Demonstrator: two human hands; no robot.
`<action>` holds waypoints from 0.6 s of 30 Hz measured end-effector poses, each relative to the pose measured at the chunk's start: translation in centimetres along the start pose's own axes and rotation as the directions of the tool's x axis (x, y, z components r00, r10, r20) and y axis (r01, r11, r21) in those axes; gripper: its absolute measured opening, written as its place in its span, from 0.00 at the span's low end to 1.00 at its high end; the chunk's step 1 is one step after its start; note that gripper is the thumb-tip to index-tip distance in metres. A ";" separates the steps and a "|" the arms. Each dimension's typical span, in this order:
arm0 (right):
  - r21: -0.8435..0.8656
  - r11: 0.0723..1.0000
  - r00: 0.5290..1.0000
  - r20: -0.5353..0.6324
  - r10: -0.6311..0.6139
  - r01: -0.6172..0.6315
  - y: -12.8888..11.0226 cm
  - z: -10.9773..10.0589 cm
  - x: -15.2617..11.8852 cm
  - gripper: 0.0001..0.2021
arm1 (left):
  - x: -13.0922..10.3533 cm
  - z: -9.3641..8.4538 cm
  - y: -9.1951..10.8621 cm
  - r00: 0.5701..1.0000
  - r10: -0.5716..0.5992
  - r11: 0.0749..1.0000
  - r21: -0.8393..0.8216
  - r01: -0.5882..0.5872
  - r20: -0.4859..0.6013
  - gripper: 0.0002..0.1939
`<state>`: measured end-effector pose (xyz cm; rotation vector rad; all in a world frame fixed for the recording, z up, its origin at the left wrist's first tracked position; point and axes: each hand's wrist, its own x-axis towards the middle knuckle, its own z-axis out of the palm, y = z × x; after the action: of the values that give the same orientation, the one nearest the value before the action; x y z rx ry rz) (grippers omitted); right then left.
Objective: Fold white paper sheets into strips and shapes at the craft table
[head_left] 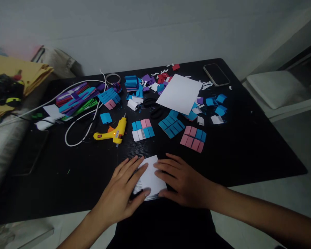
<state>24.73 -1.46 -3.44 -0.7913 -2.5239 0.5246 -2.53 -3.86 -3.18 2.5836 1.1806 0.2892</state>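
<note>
White paper [150, 176] is lying at the near edge of the black tabletop [248, 148], between the left hand [120, 192] and the right hand [185, 180], which are both resting palm-down on its sides, fingers extended and not curling around anything. For a neat result, the two hands should be applying light, even pressure from opposite sides, with the left one minding the striped edge [138, 186] showing beside it. Farther off to the left, a yellow glue gun [111, 134] is glowing orange, so reaching past it calls for care.
</note>
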 end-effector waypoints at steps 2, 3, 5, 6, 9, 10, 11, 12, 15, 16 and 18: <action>0.036 0.999 1.000 -0.013 0.002 -0.002 0.2 -0.2 0.0 0.18 | 0.0 0.0 0.0 0.999 -0.012 0.999 -0.038 0.010 -0.038 0.31; 0.056 0.998 1.000 -0.016 0.006 -0.005 0.3 -0.4 -0.1 0.17 | 0.0 0.0 0.0 0.998 -0.024 0.998 -0.060 0.020 -0.062 0.29; 0.083 0.997 1.000 -0.018 0.012 -0.010 0.4 -0.6 -0.1 0.16 | 0.0 0.1 0.0 0.994 -0.050 0.994 -0.101 0.040 -0.102 0.26; 0.085 0.996 1.000 -0.020 0.009 -0.008 0.5 -0.6 -0.1 0.15 | 0.1 0.1 0.0 0.992 -0.062 0.992 -0.118 0.049 -0.110 0.25; 0.052 0.998 0.997 -0.063 -0.038 0.042 0.6 -0.7 0.0 0.12 | 0.2 0.3 -0.1 0.989 -0.103 0.984 -0.155 0.087 -0.102 0.25; 0.032 0.997 0.994 -0.087 -0.064 0.067 0.6 -0.6 0.1 0.10 | 0.2 0.3 -0.1 0.988 -0.120 0.981 -0.164 0.103 -0.094 0.26; 0.011 0.996 0.990 -0.110 -0.092 0.093 0.6 -0.6 0.2 0.09 | 0.2 0.3 -0.1 0.987 -0.136 0.978 -0.172 0.120 -0.086 0.27; -0.007 0.994 0.986 -0.127 -0.109 0.109 0.6 -0.5 0.2 0.08 | 0.2 0.4 -0.2 0.986 -0.149 0.975 -0.178 0.133 -0.079 0.28; -0.019 0.995 0.981 -0.167 -0.096 0.094 0.5 -0.4 0.4 0.07 | 0.1 0.3 -0.1 0.983 -0.173 0.967 -0.198 0.158 -0.061 0.31; -0.014 0.997 0.978 -0.192 -0.079 0.077 0.4 -0.4 0.5 0.07 | 0.2 0.2 0.0 0.982 -0.181 0.964 -0.207 0.165 -0.057 0.31; 0.001 0.999 0.964 -0.261 -0.039 0.041 0.2 -0.6 0.8 0.07 | 0.5 0.0 0.1 0.976 -0.206 0.955 -0.232 0.186 -0.064 0.31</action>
<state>24.55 -0.64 -2.77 -0.7525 -2.2885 0.3862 -2.17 -3.58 -3.13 2.2607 1.3399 0.4675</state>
